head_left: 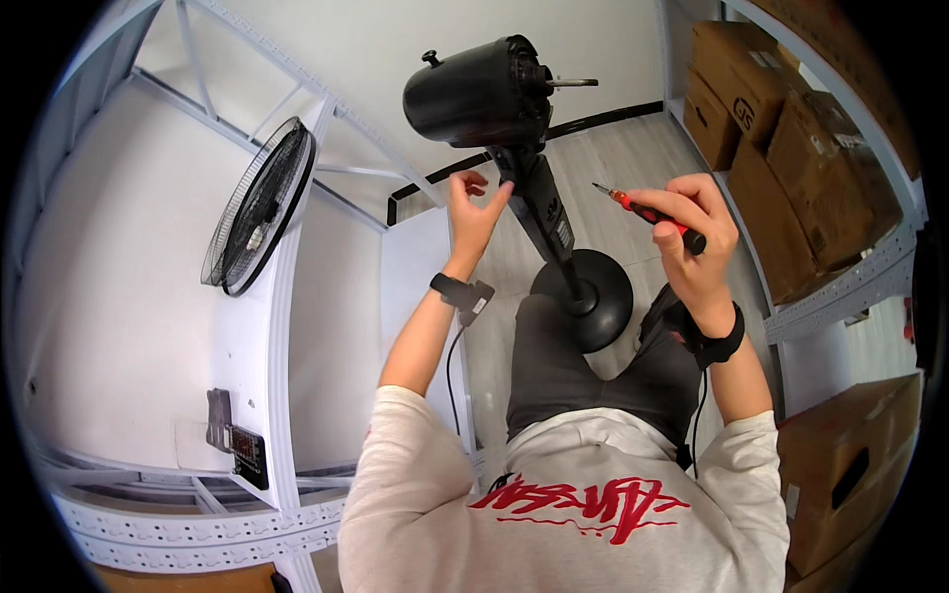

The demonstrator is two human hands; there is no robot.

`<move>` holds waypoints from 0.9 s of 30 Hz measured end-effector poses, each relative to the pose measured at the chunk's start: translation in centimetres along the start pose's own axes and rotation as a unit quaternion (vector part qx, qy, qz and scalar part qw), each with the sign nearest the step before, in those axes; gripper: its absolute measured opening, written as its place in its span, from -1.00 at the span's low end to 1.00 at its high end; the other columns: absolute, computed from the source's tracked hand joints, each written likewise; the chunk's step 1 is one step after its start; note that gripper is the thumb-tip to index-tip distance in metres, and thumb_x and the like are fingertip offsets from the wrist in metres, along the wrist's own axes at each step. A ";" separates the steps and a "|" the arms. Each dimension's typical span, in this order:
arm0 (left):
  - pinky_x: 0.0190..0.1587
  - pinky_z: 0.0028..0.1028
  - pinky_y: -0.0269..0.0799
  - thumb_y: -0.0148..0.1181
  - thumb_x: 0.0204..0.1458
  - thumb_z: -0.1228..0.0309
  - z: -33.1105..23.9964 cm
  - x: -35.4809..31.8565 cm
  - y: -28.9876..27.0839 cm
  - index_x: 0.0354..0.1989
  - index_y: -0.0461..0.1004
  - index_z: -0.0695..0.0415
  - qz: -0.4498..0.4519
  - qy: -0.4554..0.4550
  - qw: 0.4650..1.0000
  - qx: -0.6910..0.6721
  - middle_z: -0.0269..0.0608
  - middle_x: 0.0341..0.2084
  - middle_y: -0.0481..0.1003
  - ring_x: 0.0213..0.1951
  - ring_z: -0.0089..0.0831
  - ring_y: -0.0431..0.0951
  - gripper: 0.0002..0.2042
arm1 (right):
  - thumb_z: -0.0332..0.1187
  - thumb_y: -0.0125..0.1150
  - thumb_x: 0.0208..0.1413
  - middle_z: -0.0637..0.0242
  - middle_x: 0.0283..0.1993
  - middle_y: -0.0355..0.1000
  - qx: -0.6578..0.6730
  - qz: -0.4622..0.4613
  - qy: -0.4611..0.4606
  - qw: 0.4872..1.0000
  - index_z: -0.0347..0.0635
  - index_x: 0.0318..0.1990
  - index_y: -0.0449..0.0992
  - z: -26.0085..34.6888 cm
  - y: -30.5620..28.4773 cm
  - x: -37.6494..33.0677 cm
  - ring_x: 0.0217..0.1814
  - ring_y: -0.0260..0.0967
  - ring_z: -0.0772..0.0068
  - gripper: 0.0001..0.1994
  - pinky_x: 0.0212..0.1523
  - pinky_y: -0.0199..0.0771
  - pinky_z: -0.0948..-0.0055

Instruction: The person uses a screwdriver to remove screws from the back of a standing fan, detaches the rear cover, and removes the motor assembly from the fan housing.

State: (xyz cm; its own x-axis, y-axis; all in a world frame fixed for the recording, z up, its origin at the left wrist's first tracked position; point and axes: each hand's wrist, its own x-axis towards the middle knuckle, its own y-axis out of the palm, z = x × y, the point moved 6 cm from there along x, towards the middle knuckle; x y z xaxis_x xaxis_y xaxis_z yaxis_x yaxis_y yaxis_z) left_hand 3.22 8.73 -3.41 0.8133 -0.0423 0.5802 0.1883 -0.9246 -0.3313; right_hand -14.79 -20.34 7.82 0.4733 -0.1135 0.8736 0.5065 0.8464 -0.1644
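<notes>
In front of me stands a black pedestal fan with its bladeless motor housing (457, 99) on top and a metal shaft (575, 83) sticking out to the right. Its neck (542, 208) slants down to a round base (608, 282) by my legs. My left hand (474, 215) is at the left side of the neck, thumb out and apart from the bent fingers, with nothing in it. The thumb tip is at the neck; contact is hard to tell. Right of the neck, my right hand (704, 242) grips a red and black screwdriver (652, 212), its tip pointing up and left.
On the white shelf (259, 371) to my left rest a round fan grille (259, 208) and a small black case of bits (249, 457). Cardboard boxes (791, 212) fill the rack on my right, with another large carton (840, 465) below.
</notes>
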 end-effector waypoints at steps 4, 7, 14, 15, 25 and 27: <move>0.17 -0.39 0.31 0.54 -0.18 0.32 3.4 1.7 4.3 0.22 0.23 0.27 0.085 -0.070 0.985 -0.130 -0.14 0.05 0.42 0.10 -0.36 0.41 -0.22 | -0.24 0.34 0.10 0.33 -0.36 0.30 -0.003 -0.020 0.051 0.999 -0.15 -0.25 0.67 -1.3 -1.0 0.2 -0.43 0.30 0.43 -0.81 -0.42 0.31 0.50; 0.24 -0.39 0.24 0.56 -0.20 0.33 4.2 3.7 6.9 0.30 0.18 0.26 0.209 -0.157 0.944 -0.204 -0.17 0.14 0.38 0.17 -0.36 0.36 -0.14 | -0.21 0.22 0.24 0.31 -0.28 0.29 0.087 -0.035 0.098 0.991 -0.24 -0.24 0.66 -1.3 -1.1 0.6 -0.42 0.37 0.51 -0.75 -0.41 0.39 0.56; 0.17 -0.43 0.29 0.51 -0.14 0.37 4.0 6.1 9.9 0.16 0.38 0.26 0.182 -0.139 0.946 -0.230 -0.17 0.02 0.48 0.09 -0.39 0.42 -0.35 | -0.20 0.13 0.31 0.29 -0.25 0.28 0.095 -0.031 0.113 0.988 -0.32 -0.25 0.64 -0.6 -1.7 0.2 -0.44 0.41 0.55 -0.68 -0.40 0.48 0.59; 0.15 -0.43 0.31 0.51 -0.14 0.37 4.2 6.0 9.8 0.13 0.40 0.26 0.180 -0.141 0.947 -0.225 -0.19 -0.01 0.49 0.06 -0.39 0.43 -0.38 | -0.22 0.13 0.31 0.29 -0.24 0.29 0.089 -0.030 0.118 0.989 -0.32 -0.25 0.65 -0.6 -1.8 0.0 -0.44 0.41 0.55 -0.69 -0.39 0.49 0.59; 0.06 -0.46 0.37 0.49 -0.13 0.42 0.2 2.8 9.1 0.04 0.44 0.24 0.156 -0.136 0.955 -0.214 -0.26 -0.11 0.53 -0.05 -0.46 0.48 -0.48 | -0.42 0.20 0.22 0.25 -0.14 0.40 0.133 -0.089 0.180 0.971 -0.33 -0.21 0.64 -1.4 -2.8 1.4 -0.26 0.50 0.48 -0.84 -0.25 0.58 0.53; 0.10 -0.44 0.35 0.48 -0.11 0.45 -0.6 2.1 8.3 0.07 0.41 0.26 0.143 -0.142 0.961 -0.191 -0.24 -0.07 0.52 -0.02 -0.45 0.48 -0.47 | -0.44 0.24 0.18 0.23 -0.11 0.44 0.123 -0.090 0.184 0.971 -0.33 -0.20 0.64 -1.0 -2.8 1.7 -0.24 0.50 0.48 -0.85 -0.23 0.59 0.53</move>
State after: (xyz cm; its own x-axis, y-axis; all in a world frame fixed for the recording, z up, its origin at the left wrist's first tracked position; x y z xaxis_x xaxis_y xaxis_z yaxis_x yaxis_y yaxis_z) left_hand 6.14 0.69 -4.51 0.9293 -0.2611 0.2613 -0.2378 -0.9642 -0.1176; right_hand -14.64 -23.40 9.30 0.6413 -0.4120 0.6473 0.4393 0.8888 0.1304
